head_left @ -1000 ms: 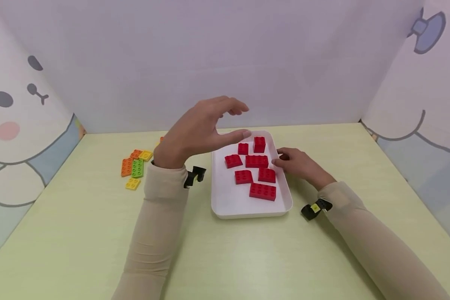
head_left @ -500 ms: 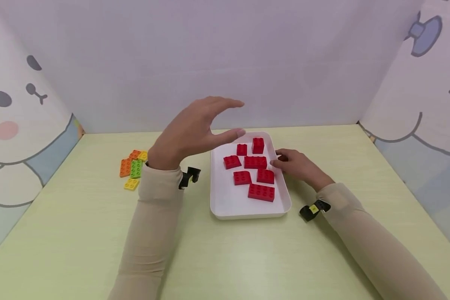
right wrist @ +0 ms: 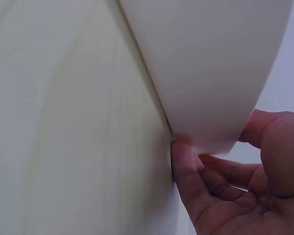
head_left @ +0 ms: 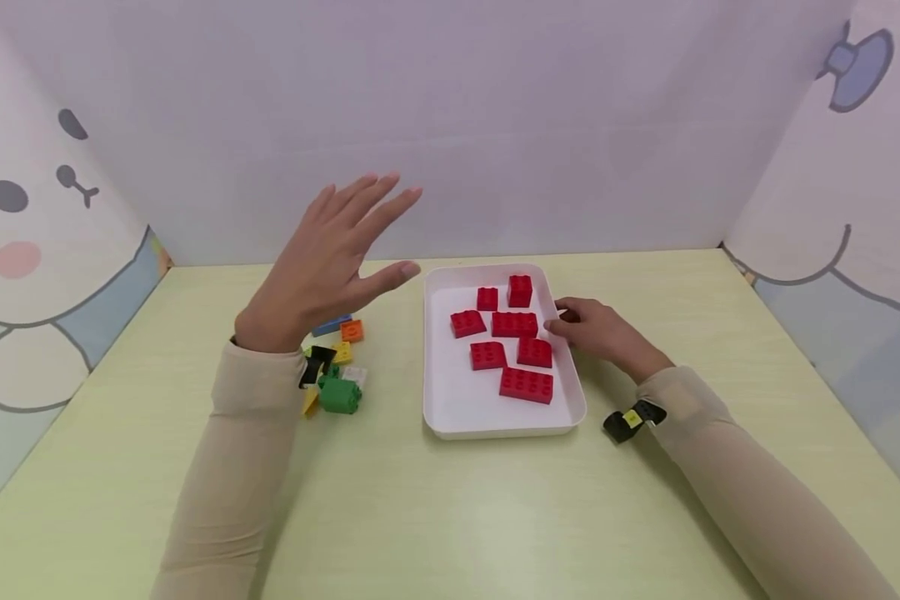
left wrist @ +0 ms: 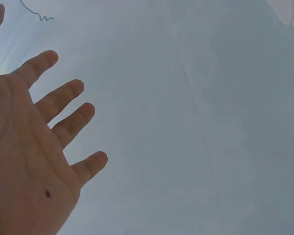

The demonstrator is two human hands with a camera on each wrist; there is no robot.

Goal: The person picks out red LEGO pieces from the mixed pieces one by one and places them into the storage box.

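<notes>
In the head view my left hand point(head_left: 321, 262) is raised left of the white tray point(head_left: 459, 402), fingers spread and holding nothing. Its bare palm and separated fingers fill the left side of the left wrist view. My right hand point(head_left: 598, 332) grips the tray's right side, thumb over the rim. Seen from the right wrist, the fingertips point(right wrist: 186, 159) reach the base of the tray wall point(right wrist: 210, 73) with the thumb up at the rim. Several red toy bricks lie in the tray, among them a long brick point(head_left: 526, 385) near the front and a tall brick point(head_left: 520, 292) at the back.
Left of the tray, partly behind the left hand and sleeve, several coloured bricks lie on the table: a green brick point(head_left: 340, 395), an orange brick point(head_left: 352, 331), a blue brick point(head_left: 333, 324) and yellow ones. A pale curtain point(head_left: 570, 125) stands along the back edge.
My left hand has moved left, away from above the tray, and its fingers have spread. Bricks beside the tray have come into sight. My right hand stays on the tray.
</notes>
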